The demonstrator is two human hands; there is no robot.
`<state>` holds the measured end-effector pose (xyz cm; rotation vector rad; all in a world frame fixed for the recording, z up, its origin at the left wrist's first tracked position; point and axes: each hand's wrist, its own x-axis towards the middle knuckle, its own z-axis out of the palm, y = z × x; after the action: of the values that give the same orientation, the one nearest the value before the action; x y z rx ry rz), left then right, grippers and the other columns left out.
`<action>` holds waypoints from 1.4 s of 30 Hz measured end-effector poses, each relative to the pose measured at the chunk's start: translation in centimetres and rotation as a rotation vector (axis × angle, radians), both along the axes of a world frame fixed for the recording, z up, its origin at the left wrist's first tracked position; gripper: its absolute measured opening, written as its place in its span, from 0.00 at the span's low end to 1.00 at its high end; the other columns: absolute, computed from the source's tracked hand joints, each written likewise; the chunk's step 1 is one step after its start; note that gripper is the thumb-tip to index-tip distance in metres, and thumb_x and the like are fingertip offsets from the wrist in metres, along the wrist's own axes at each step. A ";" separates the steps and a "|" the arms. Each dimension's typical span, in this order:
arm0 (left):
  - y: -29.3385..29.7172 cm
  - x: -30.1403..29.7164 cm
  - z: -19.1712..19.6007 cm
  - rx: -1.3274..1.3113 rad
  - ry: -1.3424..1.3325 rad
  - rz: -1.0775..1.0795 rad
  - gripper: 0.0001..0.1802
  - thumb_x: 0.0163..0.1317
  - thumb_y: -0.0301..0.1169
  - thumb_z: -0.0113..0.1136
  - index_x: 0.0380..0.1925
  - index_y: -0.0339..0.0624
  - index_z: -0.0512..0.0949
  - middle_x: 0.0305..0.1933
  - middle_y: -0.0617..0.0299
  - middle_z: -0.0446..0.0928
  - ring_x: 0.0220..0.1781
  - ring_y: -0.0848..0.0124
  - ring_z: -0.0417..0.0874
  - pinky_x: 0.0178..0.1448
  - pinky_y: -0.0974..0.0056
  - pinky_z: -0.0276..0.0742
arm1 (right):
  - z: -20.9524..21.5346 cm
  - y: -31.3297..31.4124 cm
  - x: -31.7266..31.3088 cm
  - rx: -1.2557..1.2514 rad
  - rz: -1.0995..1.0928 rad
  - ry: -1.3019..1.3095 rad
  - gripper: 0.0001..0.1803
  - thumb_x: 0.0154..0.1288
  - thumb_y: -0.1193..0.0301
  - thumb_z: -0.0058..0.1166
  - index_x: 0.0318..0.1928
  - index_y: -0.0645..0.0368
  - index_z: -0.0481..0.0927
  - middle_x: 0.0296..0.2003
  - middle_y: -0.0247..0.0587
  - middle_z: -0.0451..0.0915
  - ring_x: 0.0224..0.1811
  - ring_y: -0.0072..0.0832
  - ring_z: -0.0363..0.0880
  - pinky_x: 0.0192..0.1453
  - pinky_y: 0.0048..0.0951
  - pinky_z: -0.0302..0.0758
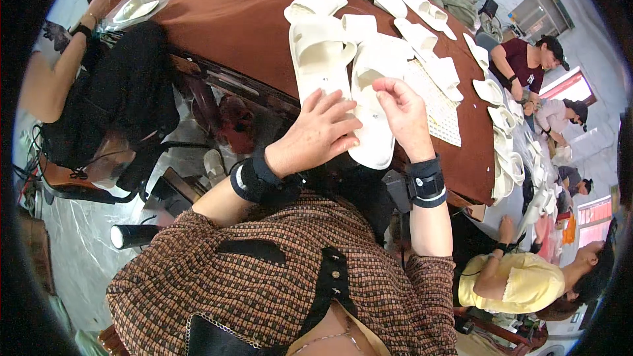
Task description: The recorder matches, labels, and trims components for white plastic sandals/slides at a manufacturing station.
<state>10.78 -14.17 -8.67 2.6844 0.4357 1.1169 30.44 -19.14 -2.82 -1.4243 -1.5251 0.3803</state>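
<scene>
Two white slippers lie side by side at the near edge of a brown table (250, 33). My left hand (316, 133) lies flat with fingers spread over the heel ends of the left slipper (321, 59) and the right slipper (370, 82), pressing them down. Over the right slipper's insole, my right hand (403, 113) hovers with thumb and forefinger pinched together; whether something small is between them cannot be told. Both wrists carry black bands.
A white perforated sheet (438, 102) lies right of the slippers. More white slippers (422, 36) are scattered across the table and bagged ones (142, 3) at the far left. Other people sit around: one at left (99, 92), several at right (527, 66).
</scene>
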 end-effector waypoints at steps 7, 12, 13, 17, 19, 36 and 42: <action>-0.2 -0.2 0.2 0.025 -0.028 -0.014 0.18 0.56 0.41 0.65 0.45 0.50 0.79 0.58 0.59 0.73 0.64 0.55 0.69 0.68 0.42 0.58 | -2.0 0.3 0.6 0.019 -0.089 -0.112 0.10 0.64 0.77 0.50 0.44 0.65 0.80 0.39 0.48 0.82 0.42 0.37 0.81 0.48 0.33 0.76; -0.3 0.0 0.2 0.037 -0.064 -0.003 0.16 0.55 0.41 0.66 0.42 0.50 0.80 0.54 0.60 0.74 0.61 0.58 0.71 0.66 0.44 0.59 | -2.9 0.4 -0.2 0.107 -0.119 -0.295 0.10 0.61 0.79 0.50 0.43 0.65 0.79 0.39 0.50 0.81 0.47 0.45 0.78 0.53 0.37 0.74; -0.5 -0.1 0.3 0.037 -0.076 -0.012 0.15 0.55 0.40 0.66 0.42 0.50 0.80 0.53 0.61 0.75 0.60 0.59 0.71 0.66 0.44 0.59 | -3.2 0.4 -0.2 0.127 -0.119 -0.304 0.10 0.61 0.80 0.50 0.42 0.65 0.79 0.39 0.50 0.81 0.47 0.45 0.78 0.53 0.37 0.74; -0.6 -0.5 0.3 0.009 -0.032 -0.033 0.18 0.55 0.40 0.66 0.46 0.50 0.80 0.54 0.63 0.76 0.63 0.58 0.71 0.68 0.43 0.58 | -3.4 0.2 -0.1 0.128 -0.122 -0.263 0.10 0.60 0.81 0.50 0.41 0.65 0.79 0.40 0.50 0.81 0.47 0.45 0.78 0.53 0.37 0.74; -0.6 -0.6 0.4 0.023 -0.022 -0.025 0.17 0.55 0.39 0.66 0.45 0.50 0.79 0.53 0.64 0.76 0.62 0.58 0.71 0.68 0.43 0.58 | -3.4 0.1 -0.4 0.132 -0.126 -0.248 0.10 0.60 0.82 0.49 0.41 0.65 0.79 0.40 0.50 0.81 0.47 0.45 0.78 0.53 0.37 0.74; -1.4 0.6 1.7 0.113 0.042 0.054 0.16 0.51 0.40 0.69 0.40 0.50 0.79 0.45 0.66 0.75 0.53 0.62 0.73 0.62 0.51 0.59 | -2.5 -1.9 -0.2 0.003 -0.102 0.105 0.13 0.62 0.83 0.46 0.46 0.67 0.79 0.40 0.42 0.82 0.44 0.25 0.80 0.52 0.26 0.76; -1.3 1.0 1.0 0.076 -0.023 0.107 0.18 0.51 0.43 0.68 0.41 0.54 0.78 0.43 0.67 0.73 0.52 0.63 0.72 0.62 0.46 0.57 | -2.7 -2.4 -0.4 0.024 -0.105 -0.183 0.16 0.55 0.83 0.50 0.46 0.64 0.77 0.37 0.47 0.79 0.43 0.41 0.77 0.51 0.38 0.74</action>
<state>11.82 -15.47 -7.67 2.7393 0.5490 1.2154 30.09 -21.53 -5.51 -1.5465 -1.5862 0.1711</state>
